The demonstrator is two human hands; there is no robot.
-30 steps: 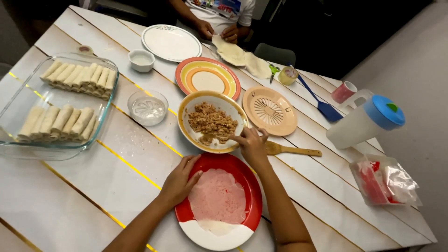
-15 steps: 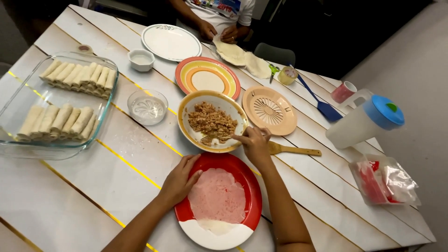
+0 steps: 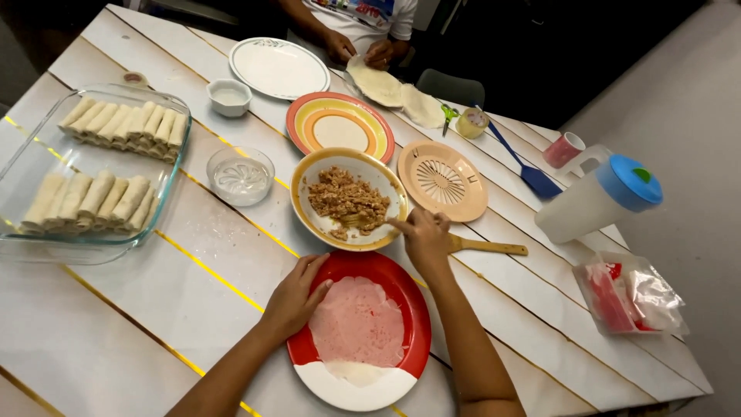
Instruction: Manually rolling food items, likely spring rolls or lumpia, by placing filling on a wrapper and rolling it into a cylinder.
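A red and white plate [image 3: 408, 300] lies near the table's front edge with a pale pink round wrapper [image 3: 356, 322] spread on it. My left hand [image 3: 296, 294] rests on the plate's left rim, fingers touching the wrapper's edge. My right hand [image 3: 423, 235] grips a wooden utensil [image 3: 488, 247] whose tip dips into the brown minced filling [image 3: 347, 200] in a yellow-rimmed bowl [image 3: 306, 188] just beyond the plate.
A glass baking dish [image 3: 89, 245] with two rows of rolled wrappers sits at left. A small glass bowl [image 3: 241, 176], striped plate [image 3: 340, 128], peach strainer lid [image 3: 442, 180], white jug with blue lid [image 3: 594, 199] and plastic bag [image 3: 629, 293] surround. Another person's hands [image 3: 359, 51] handle flat wrappers at the far edge.
My right hand has shifted slightly while the utensil stays in the filling bowl. My left hand stays on the plate's rim.
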